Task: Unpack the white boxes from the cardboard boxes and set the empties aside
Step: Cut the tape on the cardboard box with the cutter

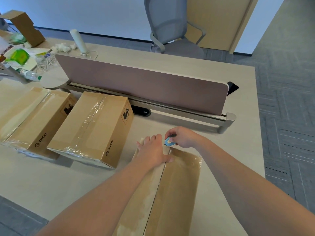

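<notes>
A taped cardboard box [177, 188] lies in front of me on the desk, its top seam running away from me and slit along most of its length. My left hand [151, 150] presses flat on the far left part of its top. My right hand [183, 137] grips a small blue cutter [169, 141] at the far end of the seam. Two more sealed cardboard boxes with black print sit to the left: one in the middle [95, 128] and one at the far left [34, 116]. No white box is in view.
A mauve divider panel [144, 82] on a grey rail crosses the desk behind the boxes. A grey office chair [172, 31] stands beyond it. Clutter, a plastic bottle [29, 74] and an open cardboard box [25, 26] lie at the far left. Carpet floor drops off to the right.
</notes>
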Action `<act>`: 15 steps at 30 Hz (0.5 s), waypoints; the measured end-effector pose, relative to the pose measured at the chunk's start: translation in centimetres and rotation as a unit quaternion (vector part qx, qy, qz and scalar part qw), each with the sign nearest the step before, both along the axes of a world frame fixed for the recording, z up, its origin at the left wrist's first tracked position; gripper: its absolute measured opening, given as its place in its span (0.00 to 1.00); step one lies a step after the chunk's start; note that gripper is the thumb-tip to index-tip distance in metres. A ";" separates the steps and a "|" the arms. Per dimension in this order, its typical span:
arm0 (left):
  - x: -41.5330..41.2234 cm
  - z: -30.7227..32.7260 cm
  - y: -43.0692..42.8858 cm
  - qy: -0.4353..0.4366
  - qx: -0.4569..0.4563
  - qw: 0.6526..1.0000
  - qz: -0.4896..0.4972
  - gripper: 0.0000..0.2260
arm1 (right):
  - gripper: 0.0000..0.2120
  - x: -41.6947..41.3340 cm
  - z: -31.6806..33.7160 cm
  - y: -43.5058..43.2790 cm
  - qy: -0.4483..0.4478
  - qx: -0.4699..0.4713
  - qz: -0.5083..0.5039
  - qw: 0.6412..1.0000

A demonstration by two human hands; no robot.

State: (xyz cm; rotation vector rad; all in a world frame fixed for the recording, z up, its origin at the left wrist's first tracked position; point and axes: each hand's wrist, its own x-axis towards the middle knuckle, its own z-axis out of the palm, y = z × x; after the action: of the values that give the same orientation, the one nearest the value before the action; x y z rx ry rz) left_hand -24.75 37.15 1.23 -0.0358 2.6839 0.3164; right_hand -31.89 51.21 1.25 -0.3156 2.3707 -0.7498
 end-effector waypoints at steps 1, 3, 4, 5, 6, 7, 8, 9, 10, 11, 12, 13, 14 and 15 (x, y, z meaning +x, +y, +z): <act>-0.1 0.0 0.0 -0.003 -0.001 1.000 0.000 0.34 | 0.11 0.0 0.1 0.0 0.001 0.000 0.006 1.000; -0.2 0.1 0.1 -0.008 -0.003 1.000 0.000 0.34 | 0.11 -0.1 0.3 -0.1 -0.001 -0.003 0.014 1.000; -0.2 0.1 0.1 -0.009 -0.005 1.000 0.000 0.35 | 0.11 -0.1 0.4 -0.2 -0.002 -0.002 0.017 1.000; -0.2 0.0 0.2 -0.009 -0.006 1.000 0.002 0.35 | 0.11 -0.1 0.4 -0.2 -0.001 0.001 0.018 1.000; -0.2 0.0 0.2 -0.007 -0.007 1.000 0.003 0.34 | 0.11 -0.1 0.3 -0.2 0.000 0.007 0.021 1.000; -0.2 -0.1 0.2 -0.006 -0.009 1.000 0.003 0.34 | 0.11 -0.1 0.2 -0.2 0.001 0.014 0.024 1.000; -0.2 -0.1 0.3 -0.004 -0.010 1.000 0.003 0.34 | 0.11 -0.2 0.1 0.0 0.000 0.018 0.026 0.999; -0.2 -0.1 0.3 -0.002 -0.012 1.000 0.002 0.34 | 0.11 -0.2 0.0 0.2 -0.001 0.020 0.029 0.999; -0.2 -0.2 0.3 0.000 -0.013 1.000 0.002 0.34 | 0.11 -0.3 0.0 0.5 -0.003 0.022 0.033 0.999; -0.2 -0.3 0.3 0.001 -0.014 1.000 0.003 0.34 | 0.11 -0.3 -0.1 0.9 -0.005 0.023 0.038 0.999; -0.2 -0.4 0.2 0.001 -0.016 1.000 0.004 0.35 | 0.11 -0.4 -0.1 1.3 -0.008 0.025 0.042 0.999; -0.2 -0.4 0.2 -0.001 -0.017 1.000 0.005 0.36 | 0.11 -0.4 0.0 1.6 -0.010 0.025 0.044 0.999; -0.3 -0.5 0.2 -0.004 -0.018 1.000 0.004 0.36 | 0.11 -0.4 0.0 1.8 -0.012 0.027 0.045 0.999; -0.3 -0.5 0.2 -0.006 -0.020 1.000 0.003 0.37 | 0.11 -0.4 0.1 1.8 -0.012 0.028 0.046 0.998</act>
State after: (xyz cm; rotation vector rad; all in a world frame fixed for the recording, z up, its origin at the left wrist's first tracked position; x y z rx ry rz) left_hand -25.09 37.38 0.74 -0.0571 2.6778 0.2641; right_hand -32.30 53.04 1.30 -0.3875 2.3336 -0.6396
